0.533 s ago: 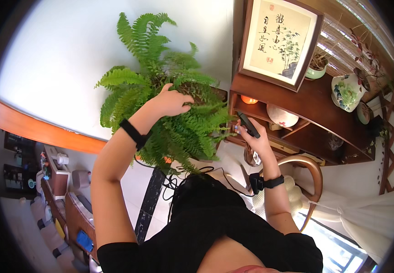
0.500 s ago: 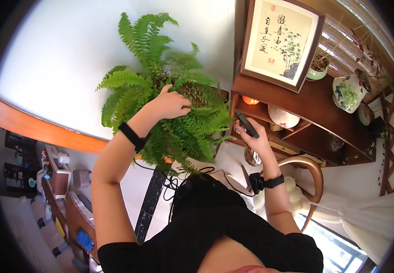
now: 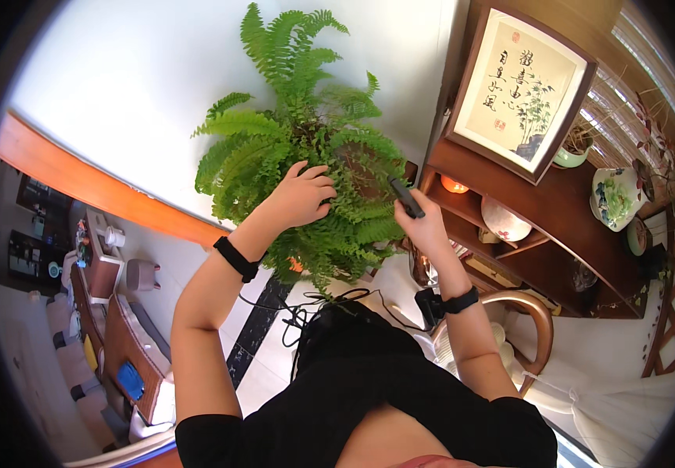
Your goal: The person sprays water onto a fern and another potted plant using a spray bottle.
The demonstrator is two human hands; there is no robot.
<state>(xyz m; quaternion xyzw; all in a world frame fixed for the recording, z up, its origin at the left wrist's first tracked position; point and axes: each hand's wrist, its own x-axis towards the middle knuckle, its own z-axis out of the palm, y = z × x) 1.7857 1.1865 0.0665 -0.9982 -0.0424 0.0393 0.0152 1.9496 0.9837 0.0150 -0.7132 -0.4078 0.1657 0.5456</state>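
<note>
Both hands: we have them raised into the fern (image 3: 306, 168).
Left hand (image 3: 300, 195): fingers curled loosely over fronds, parting them.
Right hand (image 3: 425, 228): closed round a dark slim tool (image 3: 405, 196), tip toward the foliage.
Behind: wooden shelf (image 3: 525, 226), framed picture (image 3: 518, 86).

Beside the fern you were tending stood a dark wooden shelf (image 3: 540, 207). On its top, a framed picture (image 3: 518, 91) leaned just right of the fern, with a small green pot (image 3: 570, 154) and a painted white vase (image 3: 614, 196) farther right of it. On the tier below sat a glowing orange lamp (image 3: 454, 184) nearest the fern, and a pale bowl (image 3: 503, 221) beyond it.
</note>
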